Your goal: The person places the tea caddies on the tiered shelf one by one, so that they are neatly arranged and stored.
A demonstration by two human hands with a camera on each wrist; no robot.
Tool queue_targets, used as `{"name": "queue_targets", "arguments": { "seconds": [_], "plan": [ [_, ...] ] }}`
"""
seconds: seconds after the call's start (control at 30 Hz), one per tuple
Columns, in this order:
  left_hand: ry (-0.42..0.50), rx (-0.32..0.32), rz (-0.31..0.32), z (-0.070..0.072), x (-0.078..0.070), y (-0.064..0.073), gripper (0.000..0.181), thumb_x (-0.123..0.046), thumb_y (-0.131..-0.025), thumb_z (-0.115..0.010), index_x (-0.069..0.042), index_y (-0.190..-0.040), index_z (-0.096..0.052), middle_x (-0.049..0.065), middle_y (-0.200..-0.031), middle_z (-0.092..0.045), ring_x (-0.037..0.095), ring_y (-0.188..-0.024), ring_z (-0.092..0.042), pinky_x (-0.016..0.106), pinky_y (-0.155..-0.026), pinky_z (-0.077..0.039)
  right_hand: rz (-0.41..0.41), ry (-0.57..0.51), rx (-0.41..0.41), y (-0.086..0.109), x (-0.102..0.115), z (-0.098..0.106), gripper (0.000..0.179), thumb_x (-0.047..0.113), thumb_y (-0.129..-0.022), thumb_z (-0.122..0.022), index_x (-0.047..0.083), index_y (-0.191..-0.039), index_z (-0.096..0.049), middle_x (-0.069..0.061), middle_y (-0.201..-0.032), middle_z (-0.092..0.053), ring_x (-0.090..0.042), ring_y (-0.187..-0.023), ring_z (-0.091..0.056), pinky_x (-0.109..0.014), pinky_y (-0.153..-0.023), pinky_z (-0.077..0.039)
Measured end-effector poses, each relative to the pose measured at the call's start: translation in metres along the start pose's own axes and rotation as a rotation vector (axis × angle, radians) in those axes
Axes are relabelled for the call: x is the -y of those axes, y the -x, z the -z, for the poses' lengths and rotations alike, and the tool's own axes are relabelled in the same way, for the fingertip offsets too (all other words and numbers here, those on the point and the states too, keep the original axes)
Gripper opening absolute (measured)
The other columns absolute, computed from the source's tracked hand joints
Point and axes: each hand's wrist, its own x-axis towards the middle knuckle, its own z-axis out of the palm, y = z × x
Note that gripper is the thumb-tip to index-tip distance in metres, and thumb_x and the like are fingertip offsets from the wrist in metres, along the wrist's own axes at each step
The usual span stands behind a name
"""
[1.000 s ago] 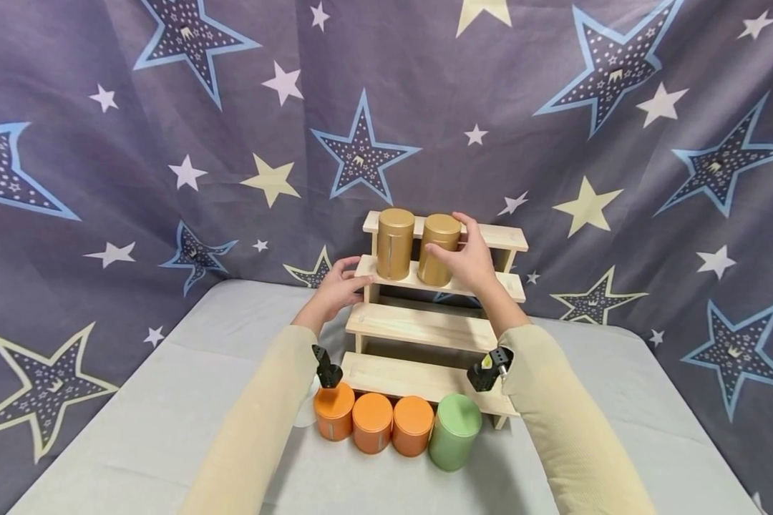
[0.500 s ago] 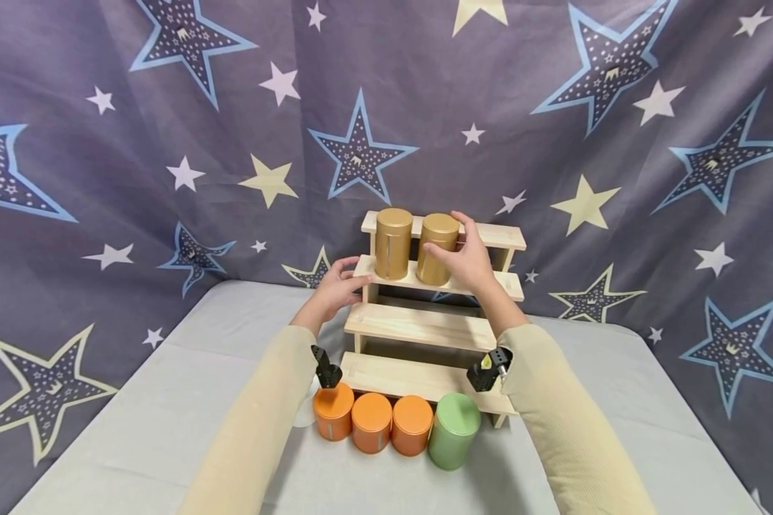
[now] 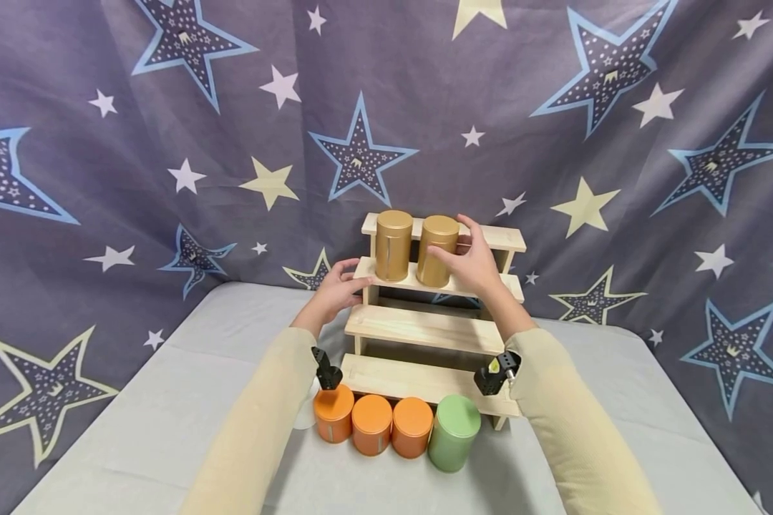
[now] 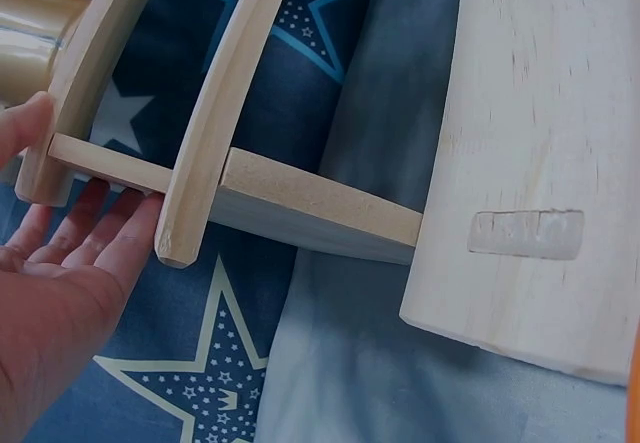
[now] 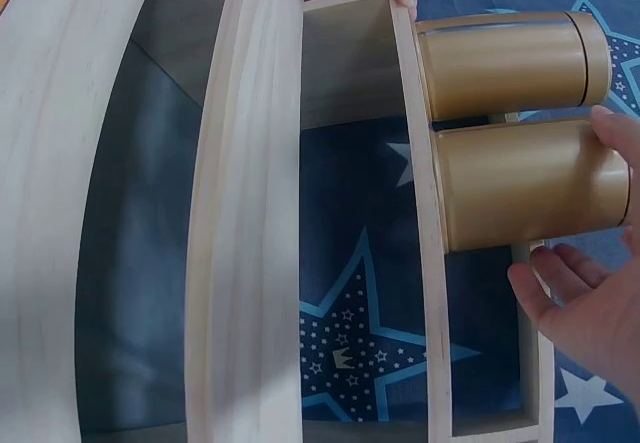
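Note:
A stepped wooden display shelf (image 3: 425,325) stands against the backdrop. Two gold tin canisters, the left one (image 3: 394,247) and the right one (image 3: 433,268), stand upright side by side on its second-highest step. My left hand (image 3: 335,290) holds the left end of that step, thumb on the board and fingers behind the side support (image 4: 110,161). Around the right gold canister lies my right hand (image 3: 477,265), thumb across its front. In the right wrist view the fingers (image 5: 560,288) are spread, with a small gap to the canister, close to the back rail.
Before the lowest step stands a row of tins: several orange canisters (image 3: 371,425) and a taller green canister (image 3: 454,433). A whitish round object (image 3: 305,413) is partly hidden by my left sleeve. A star-patterned curtain (image 3: 232,143) hangs behind the pale cloth-covered table (image 3: 135,429).
My right hand and wrist have shifted slightly to the right, and the index finger has come off the right gold canister's lid. The left hand and both gold canisters keep their places.

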Motion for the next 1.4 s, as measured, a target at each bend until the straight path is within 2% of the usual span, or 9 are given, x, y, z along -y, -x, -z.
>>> {"name": "queue_targets", "arguments": {
  "seconds": [0.6, 0.8, 0.97, 1.17, 1.4],
  "plan": [
    [-0.008, 0.0, 0.003, 0.002, 0.001, 0.0, 0.065, -0.01, -0.089, -0.061, -0.013, -0.144, -0.025, 0.021, -0.141, -0.039, 0.035, -0.126, -0.046, 0.05, -0.1, -0.043, -0.033, 0.117, -0.012, 0.013, -0.011, 0.023, 0.073, 0.04, -0.083, -0.069, 0.02, -0.143, -0.034, -0.019, -0.133, -0.049, -0.033, -0.12, -0.05, -0.048, -0.101, -0.041],
    [0.005, 0.008, 0.008, 0.001, -0.002, 0.003, 0.066, -0.009, -0.089, -0.061, -0.012, -0.144, -0.025, 0.022, -0.141, -0.039, 0.036, -0.126, -0.046, 0.05, -0.101, -0.043, -0.006, 0.114, -0.013, 0.018, -0.016, 0.028, 0.07, 0.04, -0.084, -0.068, 0.018, -0.142, -0.036, -0.021, -0.132, -0.05, -0.033, -0.117, -0.051, -0.048, -0.101, -0.041],
    [0.009, 0.007, 0.0, 0.001, 0.0, -0.001, 0.065, -0.009, -0.089, -0.06, -0.013, -0.144, -0.025, 0.021, -0.141, -0.039, 0.035, -0.126, -0.046, 0.049, -0.1, -0.044, 0.016, 0.125, -0.002, 0.025, -0.016, 0.031, 0.065, 0.036, -0.086, -0.067, 0.015, -0.14, -0.039, -0.021, -0.129, -0.052, -0.034, -0.116, -0.053, -0.049, -0.098, -0.043],
    [-0.001, 0.003, -0.004, 0.003, 0.0, -0.002, 0.066, -0.009, -0.089, -0.06, -0.013, -0.144, -0.025, 0.021, -0.141, -0.04, 0.034, -0.126, -0.046, 0.05, -0.1, -0.043, 0.008, 0.116, 0.031, 0.032, -0.016, 0.031, 0.062, 0.035, -0.087, -0.066, 0.014, -0.139, -0.04, -0.02, -0.127, -0.053, -0.033, -0.116, -0.052, -0.048, -0.095, -0.045],
    [0.007, 0.006, 0.015, 0.0, 0.0, -0.002, 0.065, -0.009, -0.089, -0.061, -0.013, -0.143, -0.026, 0.02, -0.14, -0.04, 0.033, -0.125, -0.046, 0.05, -0.1, -0.043, 0.034, 0.173, 0.051, 0.043, -0.016, 0.033, 0.06, 0.037, -0.088, -0.064, 0.015, -0.138, -0.041, -0.019, -0.125, -0.054, -0.033, -0.114, -0.054, -0.049, -0.093, -0.046]
  ]
}}
